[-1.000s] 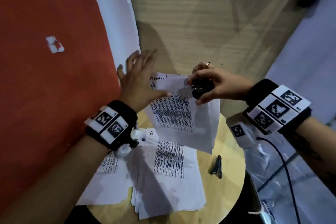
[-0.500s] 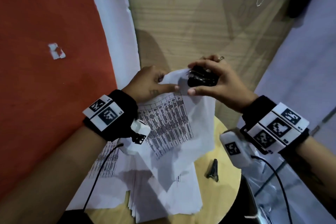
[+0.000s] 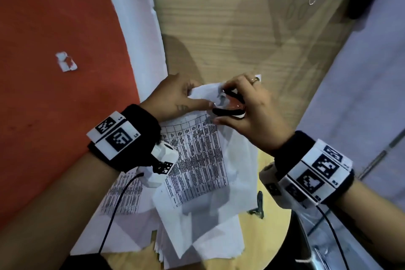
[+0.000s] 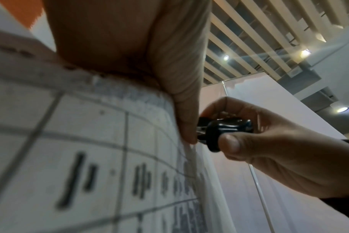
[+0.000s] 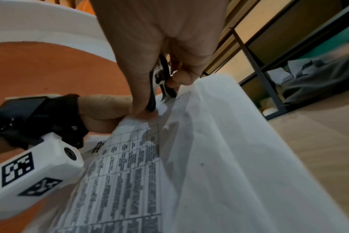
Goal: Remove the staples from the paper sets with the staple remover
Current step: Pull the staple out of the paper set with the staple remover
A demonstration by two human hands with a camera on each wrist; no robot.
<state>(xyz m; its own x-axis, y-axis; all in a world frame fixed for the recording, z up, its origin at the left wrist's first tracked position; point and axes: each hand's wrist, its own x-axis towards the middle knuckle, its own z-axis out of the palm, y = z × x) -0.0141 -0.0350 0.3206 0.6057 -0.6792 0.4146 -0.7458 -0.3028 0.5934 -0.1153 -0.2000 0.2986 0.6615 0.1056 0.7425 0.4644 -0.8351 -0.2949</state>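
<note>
A stapled paper set [image 3: 198, 160] printed with a table hangs in the air above the round table. My left hand [image 3: 186, 99] pinches its top corner, thumb on the printed side [image 4: 186, 126]. My right hand [image 3: 245, 105] grips the black staple remover [image 3: 229, 105] between thumb and fingers. Its metal claws [image 5: 164, 93] bite at the paper's top corner, right beside my left thumb. The black handles [image 4: 225, 129] are squeezed together. The staple itself is hidden.
More printed paper sets [image 3: 197, 241] lie stacked on the round wooden table [image 3: 269, 237]. A dark clip-like object [image 3: 258, 206] lies on the table's right side. An orange wall [image 3: 54, 116] stands close on the left, a wooden floor beyond.
My left hand went from flat and spread to pinching the top corner. Both hands lifted the set higher, and the remover closed onto the corner.
</note>
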